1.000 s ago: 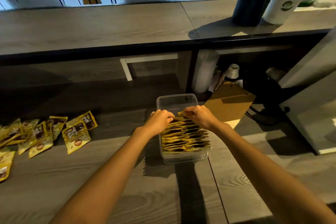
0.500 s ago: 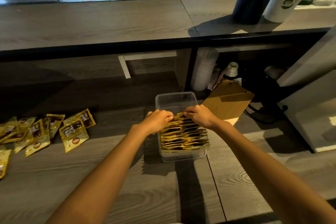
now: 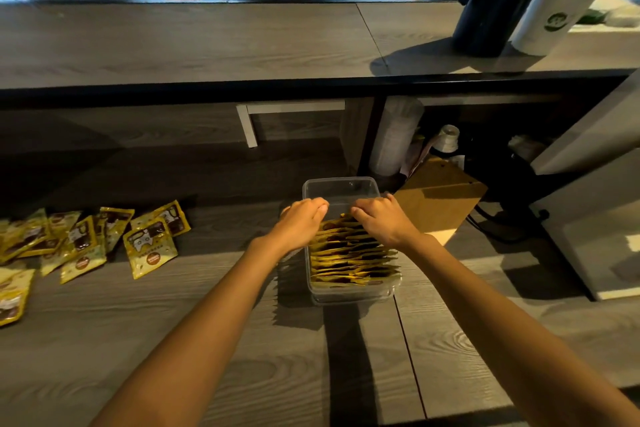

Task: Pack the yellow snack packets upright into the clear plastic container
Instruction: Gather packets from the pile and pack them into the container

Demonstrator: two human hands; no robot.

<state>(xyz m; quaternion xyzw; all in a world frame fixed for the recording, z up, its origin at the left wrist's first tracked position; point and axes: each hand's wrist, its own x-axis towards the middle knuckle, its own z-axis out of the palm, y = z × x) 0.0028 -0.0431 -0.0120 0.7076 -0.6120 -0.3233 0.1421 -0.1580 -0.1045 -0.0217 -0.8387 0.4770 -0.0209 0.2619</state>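
Counting first: one clear plastic container (image 3: 353,293) stands on the grey wood-grain surface (image 3: 138,340), straight ahead of the person, and two bare hands work at it. Inside, a single row of upright packets (image 3: 353,258) stands on edge and fills the near part, while the far end shows only clear plastic. There are a dozen or so, but their thin top edges overlap too closely for an exact count. The left hand (image 3: 301,222) and the right hand (image 3: 381,218) sit side by side at the far end of the row, knuckles up. Their fingers curl down over the top edges of the farthest packets, and the fingertips are hidden. Well to the left, loose packets (image 3: 149,246) lie flat in an overlapping heap, roughly ten, some cut off by the frame edge.

The container is rectangular with rounded corners, thin see-through walls and a lipped rim. The packets are flat, glossy pouches, yellow with dark brown panels, a pale printed figure and a round orange-brown badge. Near the container's far right corner lies one matt brown cardboard piece (image 3: 440,198).
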